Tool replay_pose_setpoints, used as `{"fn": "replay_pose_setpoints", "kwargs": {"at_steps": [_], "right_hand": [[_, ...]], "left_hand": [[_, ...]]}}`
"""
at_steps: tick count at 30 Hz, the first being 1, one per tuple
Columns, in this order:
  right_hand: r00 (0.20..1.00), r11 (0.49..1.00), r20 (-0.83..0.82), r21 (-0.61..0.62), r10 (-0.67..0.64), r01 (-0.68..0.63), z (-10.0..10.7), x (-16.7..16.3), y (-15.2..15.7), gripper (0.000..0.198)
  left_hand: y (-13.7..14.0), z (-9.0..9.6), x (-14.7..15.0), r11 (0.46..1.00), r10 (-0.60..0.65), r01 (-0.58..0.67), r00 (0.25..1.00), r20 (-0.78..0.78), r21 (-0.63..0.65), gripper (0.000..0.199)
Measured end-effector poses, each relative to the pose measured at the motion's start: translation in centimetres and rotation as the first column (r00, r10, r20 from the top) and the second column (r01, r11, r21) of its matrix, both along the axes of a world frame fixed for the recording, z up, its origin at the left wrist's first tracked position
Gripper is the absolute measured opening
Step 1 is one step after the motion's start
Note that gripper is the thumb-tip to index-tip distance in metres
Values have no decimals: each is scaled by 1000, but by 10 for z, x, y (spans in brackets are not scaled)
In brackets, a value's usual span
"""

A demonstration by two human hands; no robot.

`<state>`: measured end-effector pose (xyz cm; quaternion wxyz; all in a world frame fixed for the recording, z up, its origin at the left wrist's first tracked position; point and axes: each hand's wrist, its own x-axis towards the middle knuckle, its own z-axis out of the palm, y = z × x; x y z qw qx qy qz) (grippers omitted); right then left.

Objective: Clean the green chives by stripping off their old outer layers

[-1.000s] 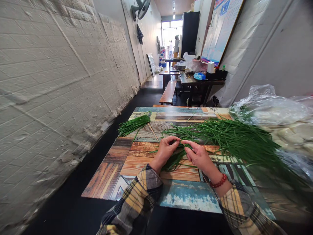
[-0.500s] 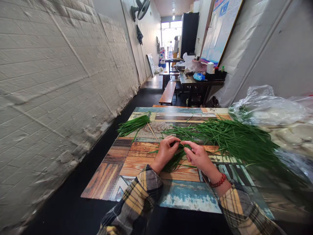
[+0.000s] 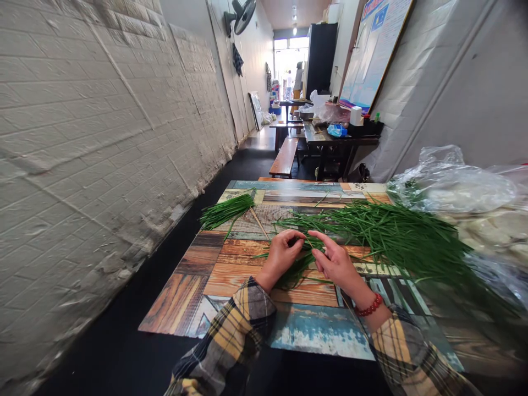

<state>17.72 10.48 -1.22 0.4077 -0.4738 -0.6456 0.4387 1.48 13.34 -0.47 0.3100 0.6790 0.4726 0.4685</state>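
Observation:
My left hand is over the middle of the table, its thumb and fingertips pinched on a thin wooden skewer with only a short tip showing. Close on its right is my right hand, index finger and thumb apart around the skewer's tip and the other fingers curled. Beneath both hands lies a small bunch of green chives, partly covered by them. A trimmed bundle of chives rests at the far left, with another thin stick beside it. To the right spreads a large loose pile of chives.
Clear plastic bags with pale contents stand at the table's right. The patterned wooden table runs near a white brick wall. Beyond are a bench, a cluttered second table and a person near the doorway.
My right index finger and thumb have parted from the pinch at the skewer's tip. My left hand keeps nearly the same place, and the view has shifted very slightly.

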Motion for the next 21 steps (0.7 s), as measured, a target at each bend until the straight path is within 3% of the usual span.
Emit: {"fn": "replay_pose_setpoints", "kwargs": {"at_steps": [4,11,21], "right_hand": [[1000,1000,-18,-1,-11,11,-2,-1,1,48],[999,1000,-32,-9,-2,2,-1,-1,2,42],[1000,1000,-23,-22,-7,6,-5,1,4,32]], "left_hand": [[-1,1,1,999,19,-18,1000,21,-37,12],[-2,2,0,999,-31,31,999,-18,26,10],[-5,2,3,983,-181,183,981,-63,30,12]]}}
